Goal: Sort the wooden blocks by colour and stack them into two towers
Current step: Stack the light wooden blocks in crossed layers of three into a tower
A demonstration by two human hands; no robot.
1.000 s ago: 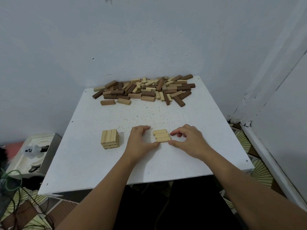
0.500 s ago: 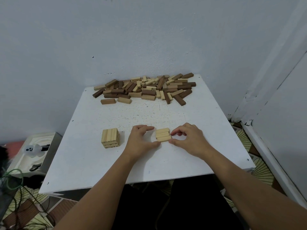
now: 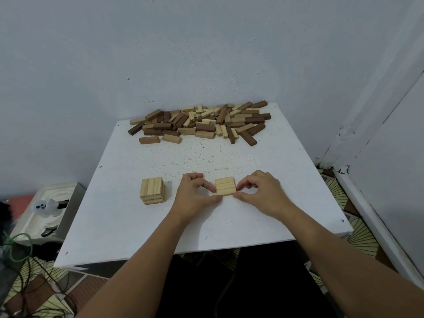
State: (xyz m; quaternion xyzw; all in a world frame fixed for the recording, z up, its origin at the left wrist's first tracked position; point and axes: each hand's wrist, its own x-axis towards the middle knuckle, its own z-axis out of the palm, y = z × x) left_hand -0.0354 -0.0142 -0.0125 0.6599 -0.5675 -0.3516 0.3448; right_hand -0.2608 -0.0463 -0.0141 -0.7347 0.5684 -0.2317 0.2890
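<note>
Both hands on the white table (image 3: 263, 152), flanking a flat row of 3 light blocks (image 3: 225, 186) near the front centre. Left hand (image 3: 195, 196): thumb and curled forefinger pinch the row's left end. Right hand (image 3: 261, 193): thumb and fingertips pinch its right end. The row lies flat on the table between them. Short light tower (image 3: 152, 191) stands just left of the left hand, apart from it. Mixed pile of dark and light blocks (image 3: 202, 123) lies along the far edge by the wall (image 3: 206, 53), well apart from both hands.
</note>
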